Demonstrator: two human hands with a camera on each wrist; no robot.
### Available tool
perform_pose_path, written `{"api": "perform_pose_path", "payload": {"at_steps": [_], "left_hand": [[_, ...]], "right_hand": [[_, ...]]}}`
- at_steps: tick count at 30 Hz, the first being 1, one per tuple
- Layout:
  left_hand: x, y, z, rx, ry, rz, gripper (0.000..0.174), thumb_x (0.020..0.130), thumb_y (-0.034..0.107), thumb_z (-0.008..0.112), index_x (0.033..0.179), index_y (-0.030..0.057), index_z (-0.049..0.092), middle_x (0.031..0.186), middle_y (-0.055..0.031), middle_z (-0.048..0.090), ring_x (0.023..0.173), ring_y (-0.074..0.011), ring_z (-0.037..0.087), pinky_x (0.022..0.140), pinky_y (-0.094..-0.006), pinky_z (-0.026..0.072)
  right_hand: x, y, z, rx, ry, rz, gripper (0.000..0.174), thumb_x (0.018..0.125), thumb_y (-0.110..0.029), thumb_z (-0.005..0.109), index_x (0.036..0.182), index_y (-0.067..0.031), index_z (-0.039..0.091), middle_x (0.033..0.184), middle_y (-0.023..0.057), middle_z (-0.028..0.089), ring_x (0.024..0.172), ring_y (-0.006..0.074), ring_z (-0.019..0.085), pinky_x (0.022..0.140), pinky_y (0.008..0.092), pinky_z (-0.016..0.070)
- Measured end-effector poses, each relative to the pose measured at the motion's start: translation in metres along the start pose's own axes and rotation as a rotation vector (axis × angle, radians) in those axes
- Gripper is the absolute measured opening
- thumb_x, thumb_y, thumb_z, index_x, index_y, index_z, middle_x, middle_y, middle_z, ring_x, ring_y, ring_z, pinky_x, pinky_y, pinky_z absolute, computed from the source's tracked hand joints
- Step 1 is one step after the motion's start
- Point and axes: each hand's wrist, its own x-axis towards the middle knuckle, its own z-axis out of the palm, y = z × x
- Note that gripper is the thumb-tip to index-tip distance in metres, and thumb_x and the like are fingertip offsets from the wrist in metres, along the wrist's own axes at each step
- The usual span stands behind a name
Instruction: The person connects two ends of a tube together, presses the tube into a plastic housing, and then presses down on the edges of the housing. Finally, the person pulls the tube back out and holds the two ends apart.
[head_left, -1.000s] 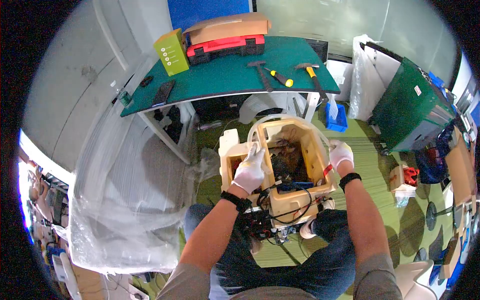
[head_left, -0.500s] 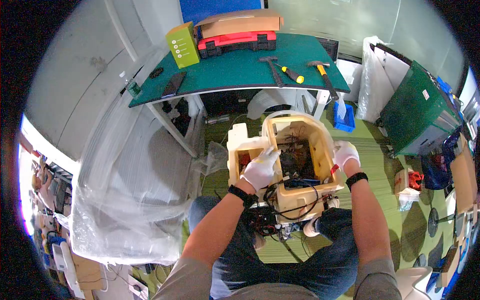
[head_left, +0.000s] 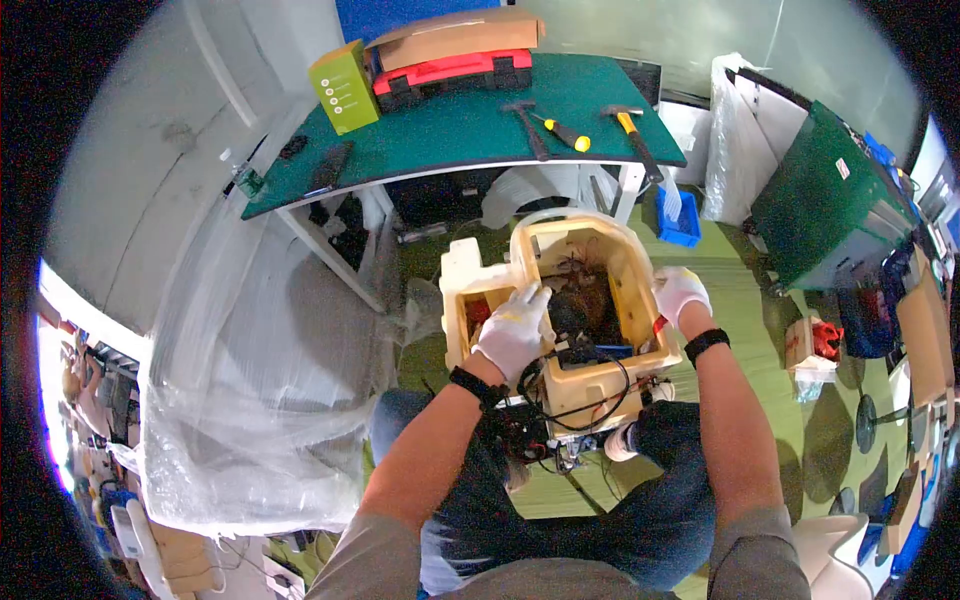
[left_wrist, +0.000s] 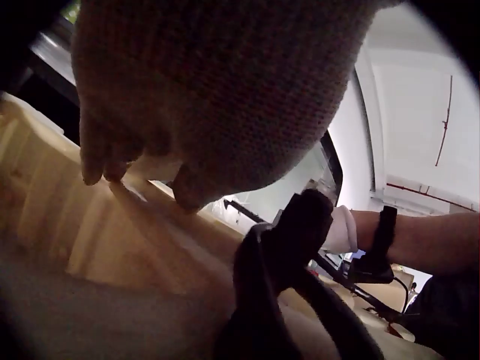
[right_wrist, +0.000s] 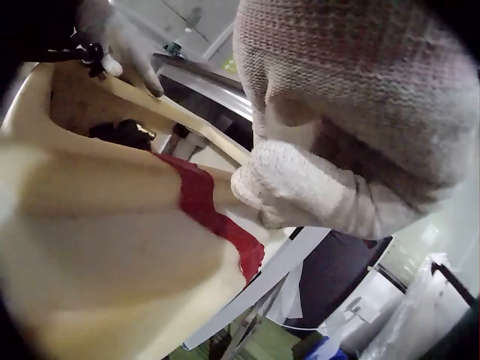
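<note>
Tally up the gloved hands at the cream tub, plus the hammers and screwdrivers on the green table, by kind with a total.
Gloved hands: 2 (left hand, right hand)
Hammers: 2 (dark hammer, yellow-and-black hammer)
Screwdrivers: 1 (yellow-and-black screwdriver)
Total: 5

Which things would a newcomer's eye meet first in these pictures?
Probably the open yellowish housing near the head view's middle, a gloved left hand over it and a gloved right hand at its right edge. Behind, a red and black toolbox lies on the green table.
</note>
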Motion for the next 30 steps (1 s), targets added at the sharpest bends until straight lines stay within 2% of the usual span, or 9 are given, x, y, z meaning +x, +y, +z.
{"api": "perform_pose_path", "payload": {"at_steps": [6, 7, 13, 16, 19, 23, 26, 29, 30], "left_hand": [[-0.001, -0.024, 0.016, 0.072, -0.038, 0.075, 0.059, 0.09, 0.009, 0.048, 0.148, 0.0011, 0.042, 0.149, -0.0265, 0.044, 0.134, -0.0378, 0.049, 0.107, -0.0416, 0.0455], [-0.002, -0.031, 0.021, 0.057, -0.017, 0.103, 0.058, 0.09, 0.009, 0.048, 0.147, 0.0017, 0.042, 0.148, -0.0267, 0.044, 0.133, -0.0374, 0.05, 0.106, -0.0414, 0.0466], [-0.005, -0.034, 0.019, 0.052, 0.082, 0.153, 0.061, 0.085, 0.002, 0.051, 0.147, 0.004, 0.046, 0.146, -0.0263, 0.049, 0.116, -0.0361, 0.063, 0.09, -0.0393, 0.0558], [-0.003, -0.039, 0.021, 0.056, 0.183, 0.255, 0.059, 0.085, 0.001, 0.052, 0.144, 0.0038, 0.05, 0.145, -0.0268, 0.05, 0.112, -0.036, 0.065, 0.088, -0.0395, 0.0568], [-0.003, -0.033, 0.012, -0.063, 0.022, 0.122, 0.053, 0.085, -0.001, 0.046, 0.137, -0.005, 0.052, 0.141, -0.0306, 0.051, 0.134, -0.0386, 0.05, 0.111, -0.0406, 0.0427], [-0.001, -0.044, 0.021, -0.022, 0.075, 0.201, 0.049, 0.087, 0.002, 0.046, 0.135, -0.0035, 0.054, 0.138, -0.0274, 0.055, 0.132, -0.0378, 0.051, 0.111, -0.0409, 0.0427], [-0.001, -0.046, 0.03, -0.109, 0.132, 0.137, 0.043, 0.09, 0.007, 0.05, 0.131, -0.0004, 0.059, 0.132, -0.0251, 0.06, 0.127, -0.0367, 0.056, 0.107, -0.0406, 0.0458], [0.007, -0.013, 0.001, -0.291, 0.027, -0.209, 0.038, 0.088, 0.012, 0.059, 0.125, 0.002, 0.064, 0.122, -0.0222, 0.066, 0.117, -0.0359, 0.062, 0.102, -0.0406, 0.049], [0.005, -0.014, 0.004, -0.275, 0.084, -0.202, 0.038, 0.087, 0.012, 0.062, 0.123, 0.0019, 0.065, 0.12, -0.0214, 0.067, 0.115, -0.0357, 0.063, 0.101, -0.0407, 0.0495]], "right_hand": [[-0.001, 0.001, -0.003, 0.044, 0.034, 0.044, 0.035, 0.087, -0.032, 0.062, 0.108, -0.0062, 0.073, 0.104, 0.0222, 0.071, 0.099, 0.0389, 0.068, 0.089, 0.0443, 0.0534], [-0.005, -0.004, -0.012, 0.105, -0.056, 0.105, 0.035, 0.085, -0.03, 0.066, 0.11, -0.0062, 0.072, 0.114, 0.0213, 0.07, 0.109, 0.038, 0.066, 0.096, 0.0435, 0.0522], [0.003, 0.006, -0.008, 0.089, -0.145, 0.096, 0.042, 0.088, -0.036, 0.067, 0.112, -0.0017, 0.068, 0.101, 0.0214, 0.073, 0.1, 0.0377, 0.069, 0.089, 0.0452, 0.053], [0.0, 0.005, -0.008, 0.119, -0.176, 0.109, 0.042, 0.089, -0.036, 0.066, 0.115, -0.002, 0.066, 0.097, 0.0206, 0.073, 0.097, 0.0378, 0.069, 0.088, 0.0453, 0.0531], [-0.007, -0.003, -0.016, 0.165, -0.165, 0.136, 0.043, 0.09, -0.036, 0.066, 0.117, -0.0028, 0.065, 0.094, 0.0193, 0.074, 0.097, 0.0382, 0.069, 0.088, 0.0455, 0.0531], [-0.001, 0.01, 0.002, 0.097, -0.066, 0.053, 0.043, 0.091, -0.035, 0.065, 0.119, -0.0021, 0.065, 0.095, 0.0194, 0.074, 0.093, 0.0383, 0.07, 0.086, 0.0456, 0.0537], [-0.002, 0.015, 0.009, 0.075, 0.013, 0.028, 0.042, 0.091, -0.035, 0.065, 0.117, -0.0014, 0.065, 0.098, 0.021, 0.073, 0.096, 0.038, 0.07, 0.088, 0.0453, 0.0531], [-0.003, 0.007, -0.001, 0.13, -0.059, 0.078, 0.042, 0.091, -0.035, 0.065, 0.115, -0.0007, 0.066, 0.1, 0.0217, 0.072, 0.098, 0.0375, 0.069, 0.089, 0.0453, 0.0527], [-0.004, 0.004, -0.004, 0.153, -0.105, 0.104, 0.042, 0.091, -0.035, 0.066, 0.114, -0.0004, 0.066, 0.1, 0.0217, 0.072, 0.099, 0.0374, 0.069, 0.089, 0.0453, 0.0526]]}}
